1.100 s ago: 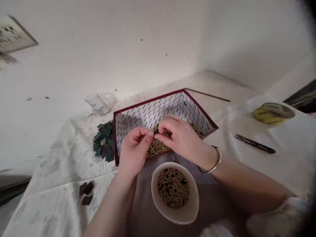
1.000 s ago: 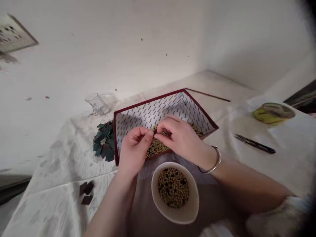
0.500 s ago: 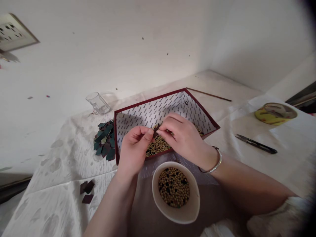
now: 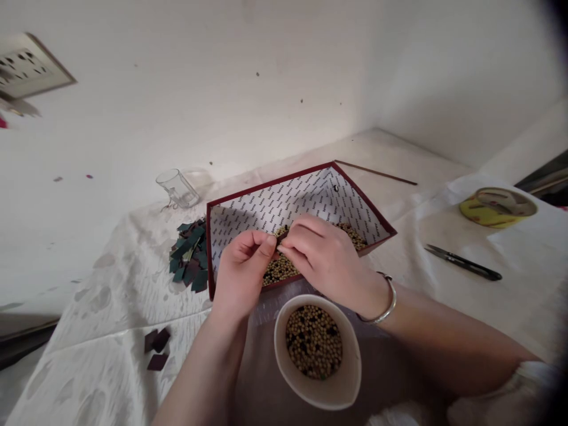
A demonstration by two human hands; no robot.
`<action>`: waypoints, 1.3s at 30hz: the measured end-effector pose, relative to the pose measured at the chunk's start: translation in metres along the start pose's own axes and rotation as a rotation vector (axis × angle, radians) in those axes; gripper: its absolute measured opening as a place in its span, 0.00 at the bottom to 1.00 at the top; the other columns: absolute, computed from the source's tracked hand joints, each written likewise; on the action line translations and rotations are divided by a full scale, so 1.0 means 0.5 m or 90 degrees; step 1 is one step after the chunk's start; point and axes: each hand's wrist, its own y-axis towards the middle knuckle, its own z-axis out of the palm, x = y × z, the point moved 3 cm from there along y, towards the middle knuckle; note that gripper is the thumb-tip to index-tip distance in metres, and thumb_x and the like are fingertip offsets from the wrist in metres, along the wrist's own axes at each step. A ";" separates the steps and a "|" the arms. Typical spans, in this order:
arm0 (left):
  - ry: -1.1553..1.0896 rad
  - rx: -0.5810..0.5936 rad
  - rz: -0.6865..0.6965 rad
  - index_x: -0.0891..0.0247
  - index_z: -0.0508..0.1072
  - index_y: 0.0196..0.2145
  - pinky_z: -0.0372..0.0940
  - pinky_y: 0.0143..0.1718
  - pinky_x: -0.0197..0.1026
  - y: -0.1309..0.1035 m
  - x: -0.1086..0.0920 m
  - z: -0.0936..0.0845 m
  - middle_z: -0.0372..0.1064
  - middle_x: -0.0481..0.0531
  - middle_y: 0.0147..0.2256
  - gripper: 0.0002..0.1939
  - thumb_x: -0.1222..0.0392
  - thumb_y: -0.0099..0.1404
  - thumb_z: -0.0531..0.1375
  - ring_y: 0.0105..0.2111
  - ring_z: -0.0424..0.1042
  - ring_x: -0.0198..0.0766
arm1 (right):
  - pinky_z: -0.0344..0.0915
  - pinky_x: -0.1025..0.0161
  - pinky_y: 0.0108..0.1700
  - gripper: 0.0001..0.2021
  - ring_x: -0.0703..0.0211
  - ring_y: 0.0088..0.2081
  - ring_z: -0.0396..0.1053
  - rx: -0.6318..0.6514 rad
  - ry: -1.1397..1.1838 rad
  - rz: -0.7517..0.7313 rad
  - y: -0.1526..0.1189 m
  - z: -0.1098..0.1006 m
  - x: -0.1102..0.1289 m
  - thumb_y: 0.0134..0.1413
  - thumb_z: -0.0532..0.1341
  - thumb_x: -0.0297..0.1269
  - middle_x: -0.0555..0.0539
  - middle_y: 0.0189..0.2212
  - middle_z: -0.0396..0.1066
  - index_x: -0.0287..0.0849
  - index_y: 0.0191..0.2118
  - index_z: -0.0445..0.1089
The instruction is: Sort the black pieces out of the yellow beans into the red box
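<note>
My left hand (image 4: 244,272) and my right hand (image 4: 322,254) meet over a shallow red-rimmed box (image 4: 306,188). Between their thumbs and fingertips they pinch a small dark brown flat piece (image 4: 281,238), partly covered by the fingers. Tan and black round grains (image 4: 279,271), beads or beans, lie in the box beneath. Below the hands stands a pale cup (image 4: 352,378) holding more such grains (image 4: 313,340). A bracelet (image 4: 386,303) circles my right wrist.
A pile of dark green and brown pieces (image 4: 190,251) lies left of the box; several dark squares (image 4: 157,361) sit nearer. A glass mug (image 4: 177,188) stands behind. On the right are a thin stick (image 4: 376,172), thread snips (image 4: 464,261) and a yellow tin (image 4: 492,218).
My right fingers have shifted slightly left and down on the dark piece, closer to the left thumb. The whole view has moved a little.
</note>
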 end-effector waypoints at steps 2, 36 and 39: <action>0.006 -0.006 -0.003 0.59 0.76 0.29 0.60 0.32 0.36 0.000 0.001 -0.001 0.71 0.44 0.25 0.08 0.54 0.63 0.64 0.28 0.67 0.32 | 0.61 0.62 0.37 0.10 0.60 0.35 0.64 -0.009 0.007 0.014 0.003 -0.001 -0.008 0.65 0.54 0.32 0.47 0.33 0.65 0.39 0.31 0.67; -0.015 -0.060 -0.048 0.60 0.75 0.29 0.61 0.35 0.37 -0.010 0.002 0.012 0.69 0.45 0.26 0.08 0.54 0.62 0.64 0.29 0.66 0.33 | 0.59 0.63 0.33 0.09 0.55 0.38 0.73 0.552 -0.079 0.125 0.000 0.023 -0.067 0.53 0.61 0.33 0.47 0.39 0.77 0.46 0.40 0.75; -0.002 -0.052 -0.050 0.60 0.75 0.29 0.60 0.35 0.37 -0.012 0.003 0.015 0.69 0.45 0.26 0.09 0.54 0.62 0.64 0.29 0.66 0.33 | 0.57 0.63 0.30 0.08 0.53 0.34 0.73 0.588 -0.094 0.116 0.005 0.036 -0.066 0.51 0.62 0.32 0.45 0.35 0.76 0.43 0.38 0.76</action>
